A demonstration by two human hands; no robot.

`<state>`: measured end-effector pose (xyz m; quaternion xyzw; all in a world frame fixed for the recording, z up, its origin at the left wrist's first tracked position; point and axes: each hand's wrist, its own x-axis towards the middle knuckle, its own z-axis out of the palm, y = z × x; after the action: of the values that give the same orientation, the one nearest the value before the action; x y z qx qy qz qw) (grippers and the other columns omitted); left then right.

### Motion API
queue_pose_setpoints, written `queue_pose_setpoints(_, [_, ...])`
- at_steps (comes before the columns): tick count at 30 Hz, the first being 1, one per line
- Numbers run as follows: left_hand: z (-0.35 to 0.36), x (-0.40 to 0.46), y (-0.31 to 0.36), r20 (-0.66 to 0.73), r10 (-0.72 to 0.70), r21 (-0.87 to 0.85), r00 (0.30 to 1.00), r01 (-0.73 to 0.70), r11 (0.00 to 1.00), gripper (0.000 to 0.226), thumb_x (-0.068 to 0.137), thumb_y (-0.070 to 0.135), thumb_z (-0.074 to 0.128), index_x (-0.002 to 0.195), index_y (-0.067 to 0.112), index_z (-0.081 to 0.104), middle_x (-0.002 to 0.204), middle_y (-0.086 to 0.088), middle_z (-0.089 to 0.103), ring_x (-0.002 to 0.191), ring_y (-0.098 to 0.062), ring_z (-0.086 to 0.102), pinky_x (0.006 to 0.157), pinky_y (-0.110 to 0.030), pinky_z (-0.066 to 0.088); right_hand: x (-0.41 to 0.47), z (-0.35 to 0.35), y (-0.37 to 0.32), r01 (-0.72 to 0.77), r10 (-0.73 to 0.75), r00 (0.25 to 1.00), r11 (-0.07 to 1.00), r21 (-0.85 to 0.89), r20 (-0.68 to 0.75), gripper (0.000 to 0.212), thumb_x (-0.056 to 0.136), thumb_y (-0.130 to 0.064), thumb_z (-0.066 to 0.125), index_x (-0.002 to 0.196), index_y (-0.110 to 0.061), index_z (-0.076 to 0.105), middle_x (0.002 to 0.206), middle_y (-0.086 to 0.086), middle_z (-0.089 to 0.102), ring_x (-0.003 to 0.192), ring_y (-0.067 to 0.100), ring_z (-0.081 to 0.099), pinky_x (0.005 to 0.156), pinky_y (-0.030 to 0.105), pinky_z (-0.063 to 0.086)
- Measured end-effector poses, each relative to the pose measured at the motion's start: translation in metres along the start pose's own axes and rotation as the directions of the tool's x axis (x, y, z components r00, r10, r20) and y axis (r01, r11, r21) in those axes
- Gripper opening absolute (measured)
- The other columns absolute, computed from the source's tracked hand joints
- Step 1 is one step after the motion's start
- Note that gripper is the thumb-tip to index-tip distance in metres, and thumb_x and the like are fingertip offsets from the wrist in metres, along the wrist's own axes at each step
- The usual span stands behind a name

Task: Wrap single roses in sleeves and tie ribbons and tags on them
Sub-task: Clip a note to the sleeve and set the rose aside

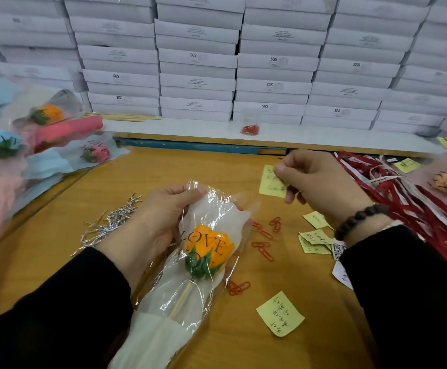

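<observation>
Orange rose (207,247) in clear sleeve (203,275): held above the tabletop (57,262), left hand (163,211) grasping the sleeve's open top. Yellow note (271,182): pinched in right hand (321,182). Red paper clips (263,242), ribbons (403,198): lying to the right.

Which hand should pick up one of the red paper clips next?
Probably the right hand: the red paper clips lie on its side, and it pinches only a yellow note. The left hand holds the sleeved rose.
</observation>
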<state>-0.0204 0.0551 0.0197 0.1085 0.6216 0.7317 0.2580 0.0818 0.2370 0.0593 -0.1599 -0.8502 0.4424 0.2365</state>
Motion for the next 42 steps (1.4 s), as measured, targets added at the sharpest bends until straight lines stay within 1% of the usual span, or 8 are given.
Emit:
queue_pose_setpoints(5, [0.002, -0.004, 0.001, -0.003, 0.011, -0.01, 1.0, -0.011, 1.0, 0.011, 0.085, 0.007, 0.061, 0.075, 0.003, 0.063, 0.053, -0.003, 0.065, 0.039, -0.011, 0.057, 0.038, -0.017, 0.045, 0.005, 0.036, -0.018, -0.035, 0.022, 0.992, 0.994, 0.106, 0.121, 0.014, 0.096, -0.021, 0.047, 0.087, -0.013, 0.054, 0.045, -0.002, 0.057, 0.033, 0.005, 0.051, 0.037, 0.015, 0.036])
queue_pose_setpoints(10, [0.003, -0.003, 0.0, -0.015, 0.034, -0.009, 0.999, -0.034, 0.999, 0.013, 0.085, 0.006, 0.062, 0.071, 0.004, 0.064, 0.051, -0.003, 0.063, 0.039, -0.011, 0.055, 0.039, -0.016, 0.044, 0.01, 0.061, -0.024, -0.08, 0.049, 0.963, 0.991, 0.109, 0.265, 0.011, 0.097, -0.007, 0.039, 0.099, -0.018, 0.042, 0.077, 0.01, 0.061, 0.045, 0.011, 0.058, 0.04, 0.018, 0.042])
queue_pose_setpoints(15, [0.004, -0.003, -0.001, 0.005, 0.043, -0.031, 0.999, -0.043, 0.999, 0.011, 0.084, 0.004, 0.061, 0.074, 0.003, 0.064, 0.054, -0.005, 0.065, 0.041, -0.012, 0.058, 0.04, -0.017, 0.045, 0.007, 0.061, -0.017, -0.066, 0.012, 0.952, 0.984, 0.167, 0.307, 0.024, 0.089, 0.003, 0.051, 0.107, -0.012, 0.043, 0.085, 0.016, 0.063, 0.049, 0.01, 0.058, 0.051, 0.022, 0.051])
queue_pose_setpoints(22, [0.004, -0.004, 0.0, 0.031, 0.054, -0.021, 0.998, -0.053, 0.998, 0.017, 0.085, 0.005, 0.061, 0.067, 0.004, 0.061, 0.051, -0.004, 0.063, 0.039, -0.011, 0.056, 0.041, -0.016, 0.045, 0.009, 0.06, -0.012, -0.079, 0.033, 0.964, 0.983, 0.167, 0.266, 0.02, 0.085, -0.002, 0.061, 0.104, -0.001, 0.055, 0.083, 0.016, 0.067, 0.053, 0.009, 0.058, 0.055, 0.023, 0.048])
queue_pose_setpoints(27, [0.004, -0.004, 0.0, 0.025, 0.04, -0.016, 0.999, -0.04, 0.999, 0.013, 0.085, 0.005, 0.061, 0.073, 0.003, 0.063, 0.055, -0.005, 0.065, 0.041, -0.011, 0.057, 0.042, -0.017, 0.047, 0.01, 0.062, -0.01, -0.094, 0.043, 0.968, 0.976, 0.198, 0.247, 0.009, 0.091, -0.011, 0.056, 0.097, -0.009, 0.062, 0.07, 0.006, 0.064, 0.045, 0.0, 0.052, 0.051, 0.018, 0.044])
queue_pose_setpoints(31, [0.005, -0.004, 0.001, 0.022, 0.033, -0.025, 0.999, -0.033, 0.999, 0.013, 0.086, 0.004, 0.06, 0.074, 0.003, 0.064, 0.056, -0.004, 0.066, 0.041, -0.011, 0.058, 0.04, -0.017, 0.046, 0.011, 0.066, -0.009, -0.125, 0.083, 0.966, 0.979, 0.162, 0.243, 0.021, 0.097, -0.018, 0.046, 0.083, -0.016, 0.062, 0.064, 0.002, 0.061, 0.044, 0.0, 0.049, 0.05, 0.016, 0.042])
queue_pose_setpoints(37, [0.005, -0.004, 0.001, 0.005, 0.024, -0.026, 1.0, -0.024, 0.999, 0.01, 0.087, 0.004, 0.059, 0.078, 0.002, 0.065, 0.056, -0.004, 0.067, 0.042, -0.01, 0.06, 0.04, -0.017, 0.046, 0.011, 0.069, -0.011, -0.089, 0.055, 0.982, 0.978, 0.188, 0.179, 0.02, 0.09, -0.003, 0.055, 0.102, -0.017, 0.063, 0.076, 0.003, 0.061, 0.052, 0.001, 0.057, 0.046, 0.011, 0.041])
queue_pose_setpoints(42, [0.004, 0.0, -0.001, -0.023, 0.032, -0.01, 0.999, -0.032, 0.999, 0.011, 0.087, 0.004, 0.059, 0.092, -0.002, 0.067, 0.066, -0.009, 0.067, 0.046, -0.013, 0.059, 0.045, -0.02, 0.049, 0.012, 0.069, -0.014, -0.072, 0.048, 0.993, 0.968, 0.239, 0.106, 0.012, 0.087, -0.004, 0.059, 0.086, -0.016, 0.058, 0.075, 0.009, 0.069, 0.052, 0.008, 0.063, 0.048, 0.018, 0.046])
